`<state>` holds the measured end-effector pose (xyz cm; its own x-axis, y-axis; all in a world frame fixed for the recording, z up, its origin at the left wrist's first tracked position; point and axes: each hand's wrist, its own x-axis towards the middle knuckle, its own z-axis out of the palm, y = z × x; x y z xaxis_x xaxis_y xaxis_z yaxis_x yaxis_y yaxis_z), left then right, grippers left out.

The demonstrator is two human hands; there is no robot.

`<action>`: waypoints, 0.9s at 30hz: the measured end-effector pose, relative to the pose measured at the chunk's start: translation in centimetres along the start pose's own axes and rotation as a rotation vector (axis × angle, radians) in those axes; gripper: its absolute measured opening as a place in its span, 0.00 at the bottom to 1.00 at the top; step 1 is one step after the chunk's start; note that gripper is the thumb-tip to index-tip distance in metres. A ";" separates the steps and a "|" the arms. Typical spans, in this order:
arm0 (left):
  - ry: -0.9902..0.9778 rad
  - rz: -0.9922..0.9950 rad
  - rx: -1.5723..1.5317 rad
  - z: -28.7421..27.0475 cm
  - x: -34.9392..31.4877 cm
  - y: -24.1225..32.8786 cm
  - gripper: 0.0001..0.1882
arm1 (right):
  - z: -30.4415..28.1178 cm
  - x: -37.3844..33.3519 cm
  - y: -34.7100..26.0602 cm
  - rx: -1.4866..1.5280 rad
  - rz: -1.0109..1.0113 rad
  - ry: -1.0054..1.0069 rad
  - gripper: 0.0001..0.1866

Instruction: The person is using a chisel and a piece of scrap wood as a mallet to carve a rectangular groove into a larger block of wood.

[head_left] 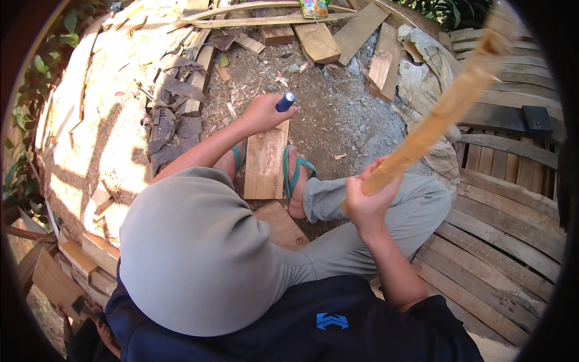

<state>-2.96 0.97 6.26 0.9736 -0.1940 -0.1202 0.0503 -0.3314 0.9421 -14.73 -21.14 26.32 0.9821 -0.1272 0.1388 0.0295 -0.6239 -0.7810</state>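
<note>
My left hand (263, 114) is closed around an upright chisel (284, 104) with a blue handle and a metal cap. Its blade is hidden under my fist, over the far end of a pale wooden board (263, 172). That board lies on the ground between my feet, which wear green flip-flops (292, 175). My right hand (369, 202) grips the near end of a long, rough wooden stick (431, 123). The stick is raised, slanting up to the far right, and its far end is blurred at the picture's edge.
Another wooden piece (280, 226) lies under the board's near end. Planks and offcuts (316, 42) are strewn at the back, beside a colourful packet (314, 8). Slatted wood (482, 253) stretches along the right, with a dark block (537, 120). Another person's hand (107, 338) shows at lower left.
</note>
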 end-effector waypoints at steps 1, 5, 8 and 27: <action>0.022 -0.005 0.013 0.2 0.0 0.0 0.24 | 1.4 -1.3 2.9 -0.275 0.130 -0.280 0.25; 0.079 0.013 -0.003 -0.8 -0.8 1.2 0.24 | 1.5 -1.3 0.7 -0.272 0.315 -0.498 0.24; 0.128 0.054 0.108 -1.1 -0.2 2.0 0.26 | -0.9 1.5 -0.8 -0.222 0.247 -0.476 0.25; 0.171 -0.187 0.187 -1.3 1.7 2.3 0.25 | 3.1 20.6 -9.1 -0.501 0.002 -0.849 0.29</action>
<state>-0.88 1.07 8.62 0.9754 0.0393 -0.2171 0.2061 -0.5135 0.8330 5.85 -15.66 34.42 0.7950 0.3449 -0.4990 0.1377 -0.9038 -0.4053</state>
